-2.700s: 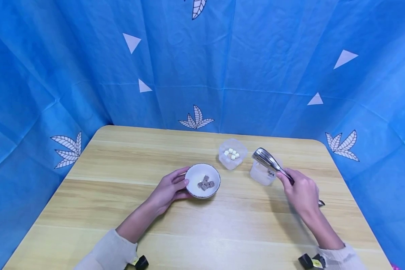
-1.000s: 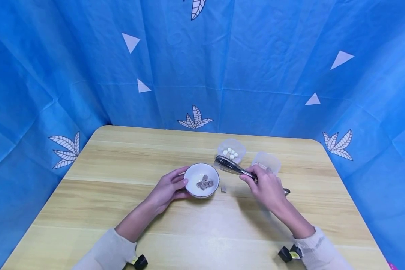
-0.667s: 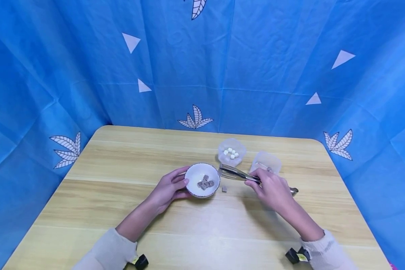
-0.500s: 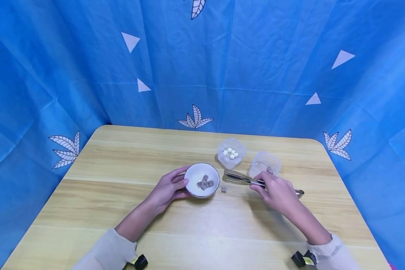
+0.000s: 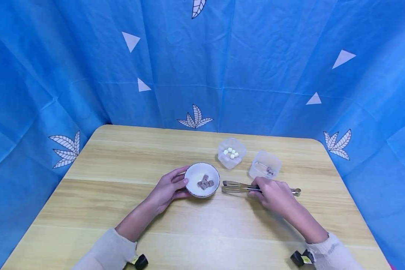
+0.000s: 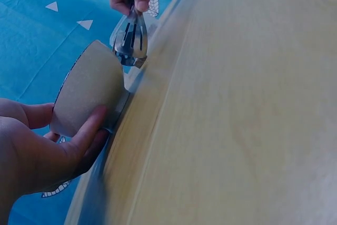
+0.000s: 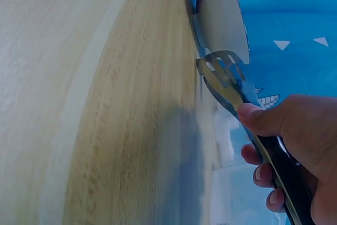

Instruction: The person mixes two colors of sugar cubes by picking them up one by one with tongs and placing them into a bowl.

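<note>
My left hand [image 5: 168, 188] grips a small white bowl [image 5: 195, 189] with a dark speckled rim, thumb at the rim and fingers along its side. Several brown cubes [image 5: 204, 185] lie inside it. Just right of the bowl, my right hand [image 5: 276, 194] holds metal slotted tongs [image 5: 236, 189] low over the table, tips pointing at the bowl. In the left wrist view a small brownish bit [image 6: 139, 62] shows at the tongs' tips. The tongs' heads hide the spot where a loose brown cube lay, and whether they pinch it I cannot tell.
Behind the tongs stand two clear plastic containers: one [image 5: 222, 160] with several white cubes, the other [image 5: 254, 173] with a few brown bits. The wooden table [image 5: 202, 232] ends at a blue curtain [image 5: 263, 67].
My right hand, holding the tongs, has moved left from the right container, then down to the table beside the bowl, covering the loose brown cube. My left hand and the bowl stay put.
</note>
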A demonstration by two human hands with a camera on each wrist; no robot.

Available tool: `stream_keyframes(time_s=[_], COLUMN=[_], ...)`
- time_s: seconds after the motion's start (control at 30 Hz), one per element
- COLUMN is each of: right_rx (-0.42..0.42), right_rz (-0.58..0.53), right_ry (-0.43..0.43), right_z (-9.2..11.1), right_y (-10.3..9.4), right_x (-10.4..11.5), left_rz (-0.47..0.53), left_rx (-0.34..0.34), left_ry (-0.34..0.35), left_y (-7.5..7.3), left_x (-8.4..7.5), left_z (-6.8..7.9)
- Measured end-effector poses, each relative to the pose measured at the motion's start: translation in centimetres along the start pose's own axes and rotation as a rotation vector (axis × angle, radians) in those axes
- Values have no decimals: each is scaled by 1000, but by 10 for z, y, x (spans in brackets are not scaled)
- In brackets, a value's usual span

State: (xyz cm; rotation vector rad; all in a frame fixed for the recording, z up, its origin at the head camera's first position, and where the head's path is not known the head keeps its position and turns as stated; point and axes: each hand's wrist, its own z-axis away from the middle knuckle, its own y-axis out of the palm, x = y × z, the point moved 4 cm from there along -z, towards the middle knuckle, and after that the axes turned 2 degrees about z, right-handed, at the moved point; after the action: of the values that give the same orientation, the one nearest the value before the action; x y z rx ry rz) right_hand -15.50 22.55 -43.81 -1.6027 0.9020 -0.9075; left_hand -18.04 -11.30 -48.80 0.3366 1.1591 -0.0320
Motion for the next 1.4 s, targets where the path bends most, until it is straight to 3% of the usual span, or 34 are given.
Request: stream_keyframes(time_s=[0.23, 0.43, 0.63, 0.9, 1.4], right_rx=[12, -33, -125, -260, -224], right_rz=[-6, -8, -35, -75, -95], right_ry=[16, 80, 111, 50, 20], right_z=[0, 2, -1, -10, -30], right_y=[1, -7, -17, -25, -24], right_x=[-2, -8, -4, 14, 36], left_rz=[11, 3, 1, 0, 6], left_rx=[-5, 2, -3, 2, 9], left_ry=[-9, -14, -13, -10, -10], left_y=[1, 1, 1, 0, 1], left_x=[-1, -2, -1, -1, -2], left_z=[0, 0, 1, 0, 0])
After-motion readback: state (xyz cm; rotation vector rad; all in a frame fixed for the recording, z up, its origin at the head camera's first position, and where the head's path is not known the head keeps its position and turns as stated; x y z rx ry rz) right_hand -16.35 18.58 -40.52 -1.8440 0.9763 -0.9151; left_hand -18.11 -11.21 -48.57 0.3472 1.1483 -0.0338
